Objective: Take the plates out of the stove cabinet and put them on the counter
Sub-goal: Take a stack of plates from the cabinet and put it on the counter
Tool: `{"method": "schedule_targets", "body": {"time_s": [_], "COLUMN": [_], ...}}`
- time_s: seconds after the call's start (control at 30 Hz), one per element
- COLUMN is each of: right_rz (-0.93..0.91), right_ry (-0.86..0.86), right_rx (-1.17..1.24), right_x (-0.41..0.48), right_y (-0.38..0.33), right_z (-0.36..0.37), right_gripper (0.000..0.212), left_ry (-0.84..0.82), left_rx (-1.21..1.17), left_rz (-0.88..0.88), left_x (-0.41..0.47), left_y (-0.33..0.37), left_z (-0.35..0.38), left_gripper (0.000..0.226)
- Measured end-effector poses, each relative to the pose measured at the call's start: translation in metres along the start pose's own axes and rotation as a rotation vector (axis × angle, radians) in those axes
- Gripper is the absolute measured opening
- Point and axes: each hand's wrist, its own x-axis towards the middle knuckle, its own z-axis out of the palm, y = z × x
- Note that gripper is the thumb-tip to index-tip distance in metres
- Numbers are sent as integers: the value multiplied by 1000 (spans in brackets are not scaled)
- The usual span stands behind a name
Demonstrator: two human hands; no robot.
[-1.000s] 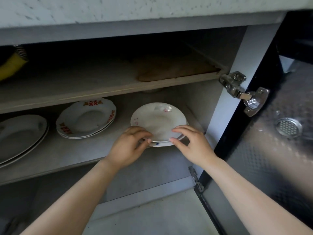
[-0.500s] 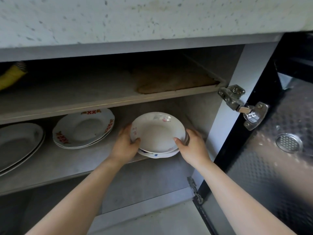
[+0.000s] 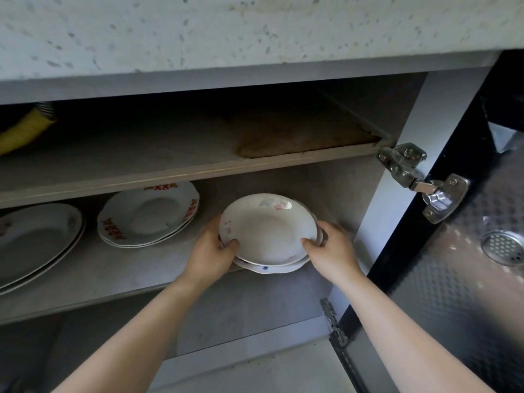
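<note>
A small stack of white plates with faint pink flowers (image 3: pixel 268 231) hangs over the front edge of the lower cabinet shelf (image 3: pixel 119 276), tilted up toward me. My left hand (image 3: pixel 211 255) grips its left rim, thumb on top. My right hand (image 3: pixel 331 251) grips the right rim the same way. A second stack of white plates with red patterns (image 3: pixel 147 215) lies further left on the shelf. At the far left sits a stack of large white oval plates (image 3: pixel 37 239). The speckled counter (image 3: pixel 226 26) overhangs the cabinet above.
The upper shelf (image 3: pixel 170 165) holds a brown board (image 3: pixel 300 134) and a yellow hose (image 3: pixel 22 131) at the left. The open cabinet door (image 3: pixel 467 265) with its metal hinge (image 3: pixel 422 180) stands close on the right. Below lies the cabinet floor (image 3: pixel 255 373).
Both hands went from touching the near rim to gripping the stack's sides. The stack has been lifted, tilted up and drawn toward the shelf's front edge.
</note>
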Motion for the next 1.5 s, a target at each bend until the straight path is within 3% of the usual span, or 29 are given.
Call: {"method": "schedule_targets", "body": {"time_s": [0.37,0.73,0.87,1.03,1.33,1.5], "right_rz": [84,128,165,212,448,473], "right_ry": [-31,-47,0,60,52,3], "right_rx": [68,161,190,214,156,116], "right_x": [-2,-40,-60,-95,-200,-251], "right_y": [-12,-8,-6,-24,-129,-236], "right_z": [-3,-4,-1,-11,-87,-177], "right_gripper": [38,38,43,53,54,48], "left_ry": [15,29,14,-72,-181,-175], "left_rx": [17,6,13,89,157,145], "left_rz": [17,14,49,-45,-266,-375], "left_x": [9,-37,-55,-76,-169,-223], "left_y": [8,14,21,39,155,273], "left_z": [2,-8,-14,-31,-110,-172], "left_gripper": [45,53,51,60,64,64]}}
